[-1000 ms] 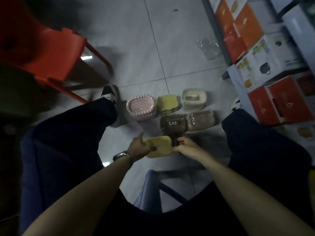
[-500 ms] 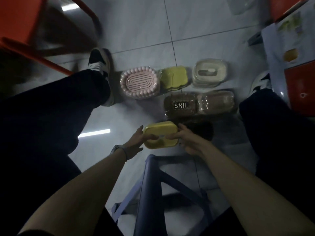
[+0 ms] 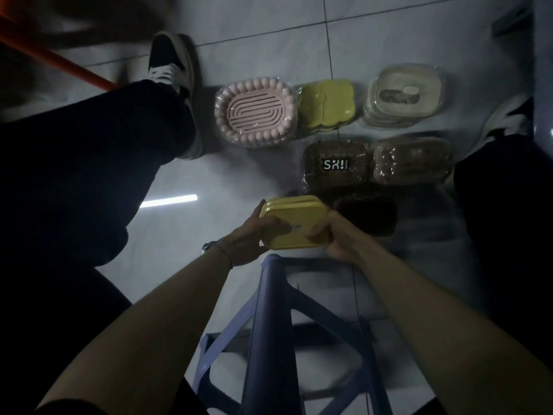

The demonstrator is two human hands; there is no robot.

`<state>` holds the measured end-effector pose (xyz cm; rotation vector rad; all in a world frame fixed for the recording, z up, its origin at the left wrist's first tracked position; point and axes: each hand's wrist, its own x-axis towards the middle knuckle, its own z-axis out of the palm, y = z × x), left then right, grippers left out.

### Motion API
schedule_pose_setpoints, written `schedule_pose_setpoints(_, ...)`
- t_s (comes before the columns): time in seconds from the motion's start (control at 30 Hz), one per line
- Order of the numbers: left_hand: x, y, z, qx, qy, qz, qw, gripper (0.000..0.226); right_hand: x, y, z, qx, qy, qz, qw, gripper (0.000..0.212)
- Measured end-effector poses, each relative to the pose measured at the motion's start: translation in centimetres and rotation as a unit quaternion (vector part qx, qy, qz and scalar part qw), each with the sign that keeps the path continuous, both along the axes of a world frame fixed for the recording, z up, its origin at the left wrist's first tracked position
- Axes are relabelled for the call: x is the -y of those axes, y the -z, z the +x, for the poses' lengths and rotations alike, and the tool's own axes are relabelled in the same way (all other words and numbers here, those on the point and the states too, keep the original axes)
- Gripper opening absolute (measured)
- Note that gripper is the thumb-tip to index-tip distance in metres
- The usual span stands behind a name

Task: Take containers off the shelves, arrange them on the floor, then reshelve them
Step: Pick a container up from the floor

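A yellow rectangular container (image 3: 294, 217) is held low over the tiled floor between both hands. My left hand (image 3: 250, 239) grips its left end, thumb on top. My right hand (image 3: 335, 238) grips its right end. Just right of it a dark brown container (image 3: 369, 215) lies on the floor. Beyond are a brown wrapped box with a white label (image 3: 335, 164), a brown wrapped dish (image 3: 411, 160), a pink beaded soap dish (image 3: 256, 110), a lime green container (image 3: 327, 104) and a clear lidded box (image 3: 402, 95).
I sit on a blue plastic stool (image 3: 275, 324), its legs below my arms. My dark-trousered legs flank the containers, with a black and white shoe (image 3: 173, 64) at the left and a white shoe (image 3: 505, 118) at the right. An orange chair leg (image 3: 59, 65) crosses the upper left.
The view has tilted downward and closer to the floor. Both hands have kept hold of the yellow container and brought it down beside the dark brown one.
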<state>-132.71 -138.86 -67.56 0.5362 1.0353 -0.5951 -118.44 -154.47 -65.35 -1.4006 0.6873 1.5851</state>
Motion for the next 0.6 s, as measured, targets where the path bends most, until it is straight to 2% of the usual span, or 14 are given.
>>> schedule_pose_setpoints(0.13, -0.2, 0.1, 0.0, 0.006, 0.008, -0.015, 1.000, 0.114, 0.1, 0.2, 0.2, -0.015, 0.010, -0.003, 1.000, 0.078)
schedule_pose_setpoints(0.23, -0.1, 0.3, 0.0, 0.001, -0.005, -0.017, 1.000, 0.121, 0.0, 0.3, 0.3, -0.032, 0.012, 0.008, 0.999, 0.097)
schedule_pose_setpoints(0.3, -0.1, 0.3, 0.1, 0.001, -0.007, -0.013, 1.000, 0.125, 0.1, 0.4, 0.2, -0.028, 0.007, 0.007, 1.000, 0.100)
schedule_pose_setpoints(0.37, -0.1, 0.1, 0.1, 0.006, -0.003, -0.009, 1.000, 0.126, 0.2, 0.4, 0.3, -0.020, 0.002, 0.006, 1.000, 0.096)
schedule_pose_setpoints(0.5, -0.6, -0.5, 0.2, 0.005, -0.003, 0.002, 1.000, 0.124, 0.3, 0.4, 0.3, -0.021, -0.009, 0.010, 1.000, 0.076)
schedule_pose_setpoints(0.6, -0.9, -0.8, -0.3, 0.007, 0.004, 0.004, 1.000, 0.112, 0.4, 0.2, -0.4, -0.031, -0.016, -0.001, 0.999, 0.077)
